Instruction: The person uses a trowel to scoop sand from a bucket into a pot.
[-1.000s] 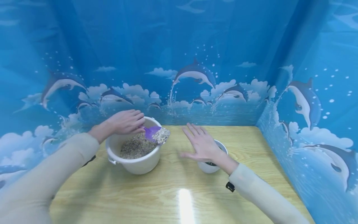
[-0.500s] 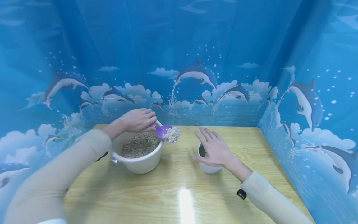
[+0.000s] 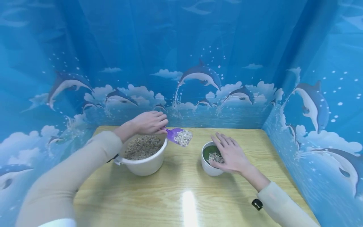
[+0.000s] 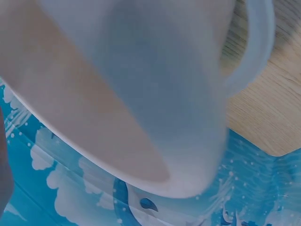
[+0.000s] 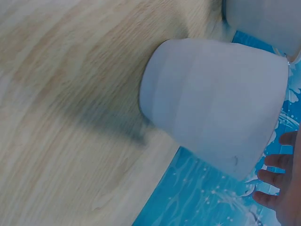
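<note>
My left hand (image 3: pixel 150 122) grips the handle of a small purple scoop (image 3: pixel 171 134) just past the right rim of a white bucket (image 3: pixel 144 166). Pale gravel (image 3: pixel 183 138) lies heaped on the scoop's blade. More mixed gravel (image 3: pixel 143 147) fills the lower part of the bucket. To the right stands a white pot (image 3: pixel 210 170), dark green inside, with some pale gravel (image 3: pixel 214 157) in it. Over the pot's right side my right hand (image 3: pixel 232 155) is held with fingers spread, holding nothing. The right wrist view shows its fingers (image 5: pixel 276 177) beside the pot's rim.
Both containers stand on a light wood table (image 3: pixel 158 198). A blue dolphin-print curtain (image 3: pixel 181 47) rises behind and at both sides. The bucket's white carrying handle (image 4: pixel 258 56) hangs at its side in the left wrist view.
My left hand has carried the loaded scoop rightward, out past the bucket's rim. My right hand has shifted right and slightly down, uncovering the pot's opening.
</note>
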A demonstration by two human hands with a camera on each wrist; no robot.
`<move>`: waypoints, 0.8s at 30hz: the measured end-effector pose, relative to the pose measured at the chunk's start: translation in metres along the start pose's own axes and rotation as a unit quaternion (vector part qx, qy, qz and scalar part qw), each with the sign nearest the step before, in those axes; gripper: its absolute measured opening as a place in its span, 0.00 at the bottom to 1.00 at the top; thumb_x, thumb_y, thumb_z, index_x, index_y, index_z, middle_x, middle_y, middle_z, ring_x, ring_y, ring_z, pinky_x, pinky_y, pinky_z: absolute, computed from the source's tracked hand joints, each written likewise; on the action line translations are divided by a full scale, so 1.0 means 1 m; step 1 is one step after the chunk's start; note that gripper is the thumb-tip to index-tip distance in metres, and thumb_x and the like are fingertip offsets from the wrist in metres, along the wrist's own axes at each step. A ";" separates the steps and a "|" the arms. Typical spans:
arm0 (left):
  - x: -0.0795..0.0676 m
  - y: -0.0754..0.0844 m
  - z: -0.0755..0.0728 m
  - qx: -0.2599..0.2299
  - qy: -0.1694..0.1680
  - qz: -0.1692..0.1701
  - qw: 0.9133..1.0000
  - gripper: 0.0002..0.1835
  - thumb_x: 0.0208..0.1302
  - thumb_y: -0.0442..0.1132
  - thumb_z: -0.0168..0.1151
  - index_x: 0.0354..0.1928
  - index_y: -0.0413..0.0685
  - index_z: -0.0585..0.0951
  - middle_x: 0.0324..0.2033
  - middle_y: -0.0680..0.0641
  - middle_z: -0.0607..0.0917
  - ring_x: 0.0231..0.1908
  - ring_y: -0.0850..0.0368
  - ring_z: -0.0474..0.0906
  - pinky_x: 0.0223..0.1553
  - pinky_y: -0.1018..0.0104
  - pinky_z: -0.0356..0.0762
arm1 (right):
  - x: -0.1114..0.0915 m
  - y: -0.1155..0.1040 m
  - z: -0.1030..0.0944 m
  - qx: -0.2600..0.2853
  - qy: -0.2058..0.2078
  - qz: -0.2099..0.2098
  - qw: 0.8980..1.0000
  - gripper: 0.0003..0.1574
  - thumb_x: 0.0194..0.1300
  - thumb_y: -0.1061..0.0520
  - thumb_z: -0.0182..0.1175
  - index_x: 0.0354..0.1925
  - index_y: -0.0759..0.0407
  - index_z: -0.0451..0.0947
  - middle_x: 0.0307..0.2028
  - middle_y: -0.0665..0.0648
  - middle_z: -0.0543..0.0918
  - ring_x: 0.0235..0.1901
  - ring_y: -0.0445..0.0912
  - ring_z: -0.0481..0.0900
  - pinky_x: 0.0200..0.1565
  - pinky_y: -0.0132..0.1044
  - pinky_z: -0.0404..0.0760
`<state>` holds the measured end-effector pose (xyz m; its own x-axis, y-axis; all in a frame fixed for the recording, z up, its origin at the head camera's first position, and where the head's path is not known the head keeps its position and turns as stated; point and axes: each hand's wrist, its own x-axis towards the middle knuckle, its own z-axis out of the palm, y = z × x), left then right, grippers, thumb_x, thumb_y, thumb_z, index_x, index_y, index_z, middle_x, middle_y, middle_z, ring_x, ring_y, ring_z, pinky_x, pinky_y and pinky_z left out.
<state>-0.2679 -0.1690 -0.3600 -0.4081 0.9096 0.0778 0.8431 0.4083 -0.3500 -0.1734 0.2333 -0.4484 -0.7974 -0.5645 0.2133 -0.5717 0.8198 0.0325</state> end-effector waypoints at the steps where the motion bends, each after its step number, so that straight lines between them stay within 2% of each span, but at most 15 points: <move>1: 0.002 0.001 0.000 0.001 0.002 0.003 1.000 0.16 0.81 0.55 0.51 0.40 0.52 0.73 0.34 0.51 0.74 0.35 0.57 0.67 0.40 0.62 0.73 | -0.002 0.002 0.001 -0.003 0.000 0.000 1.000 0.68 0.61 0.23 0.63 0.83 0.59 0.52 0.80 0.69 0.61 0.77 0.67 0.65 0.74 0.65 0.68; 12: 0.026 0.012 -0.003 0.001 0.003 0.026 1.000 0.18 0.83 0.57 0.47 0.42 0.52 0.73 0.36 0.51 0.76 0.37 0.56 0.71 0.41 0.61 0.75 | -0.013 0.011 0.009 -0.008 0.012 -0.008 1.000 0.70 0.58 0.23 0.65 0.82 0.60 0.55 0.80 0.69 0.61 0.77 0.67 0.66 0.74 0.65 0.68; 20: 0.033 0.015 -0.008 0.003 -0.021 0.029 0.999 0.20 0.83 0.60 0.45 0.44 0.51 0.74 0.38 0.50 0.77 0.39 0.55 0.71 0.43 0.61 0.75 | -0.017 0.015 0.014 -0.014 0.012 -0.009 1.000 0.70 0.58 0.21 0.64 0.82 0.59 0.55 0.80 0.69 0.63 0.76 0.67 0.67 0.73 0.66 0.69; 24: 0.038 0.016 -0.012 0.006 -0.021 0.033 0.999 0.21 0.83 0.60 0.44 0.44 0.51 0.74 0.38 0.51 0.77 0.39 0.55 0.71 0.43 0.61 0.75 | -0.019 0.018 0.015 -0.015 0.013 -0.009 1.000 0.70 0.58 0.20 0.63 0.81 0.60 0.56 0.79 0.69 0.63 0.76 0.67 0.67 0.73 0.66 0.69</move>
<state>-0.2655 -0.1271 -0.3518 -0.3668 0.9302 0.0163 0.8645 0.3473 -0.3634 -0.1714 0.2569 -0.4661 -0.7811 -0.5771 0.2383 -0.5797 0.8121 0.0664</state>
